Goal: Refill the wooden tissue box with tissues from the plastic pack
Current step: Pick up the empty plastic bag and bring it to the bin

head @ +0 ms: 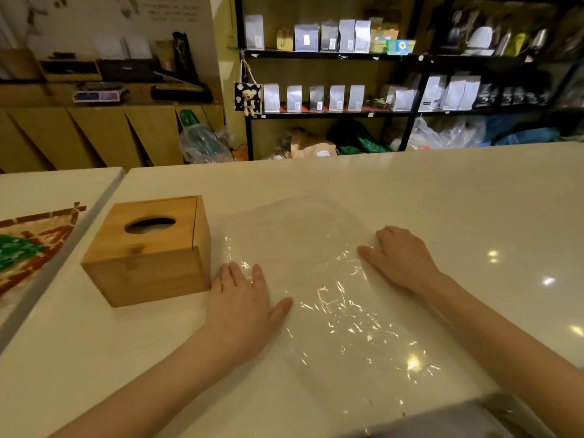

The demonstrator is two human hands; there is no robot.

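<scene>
The person is leaning over the white counter (410,191) with both hands lying flat and open on a clear plastic wrapper (316,279), gripping nothing. Taking the wooden tissue box (148,251) as the landmark: it is sitting closed on the counter, its oval slot facing up with something pale showing dimly inside, and the wrapper is lying just to the right of it, spread thin and crinkled, catching the ceiling lights. The wrapper's long axis is running from the far side of the counter back toward the person, roughly parallel to the box's right face. The left hand (243,298) is pressing palm down on the wrapper's box-side edge, fingers spread and pointing away from the person, the outer fingers just beside the box's near right corner and seemingly not touching it. The right hand (401,257) is resting on the wrapper's opposite edge, well apart from the box, fingers slightly curled against the film. So the left hand is much the nearer to the box; anything to do with its lid would fall to that hand, with a short reach to the left. The wrapper is looking flat and empty from here, which suggests the tissues are already in the box, though I cannot tell for certain. A patterned mat (28,248) is lying on the neighbouring surface left of the box.
</scene>
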